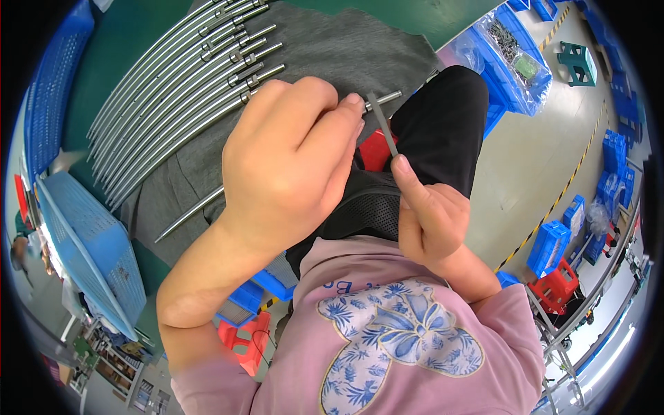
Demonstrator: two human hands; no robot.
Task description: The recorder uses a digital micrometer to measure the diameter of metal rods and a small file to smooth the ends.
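My left hand (290,159) is closed around one long metal rod (187,213), whose threaded tip sticks out past my fingers at the right. My right hand (429,214) pinches a thin dark strip (382,124) between thumb and fingers and holds its upper end against the rod's tip. Both hands are above my lap, in front of my pink top with a blue flower print. Several more metal rods (173,90) lie side by side on a grey cloth (332,48) on the green table.
A blue plastic basket (90,249) sits at the table's left edge. Blue bins (553,242) and a red stool (557,287) stand on the floor at right; a bin with bagged parts (515,59) is at upper right. A red stool (245,339) is below the table.
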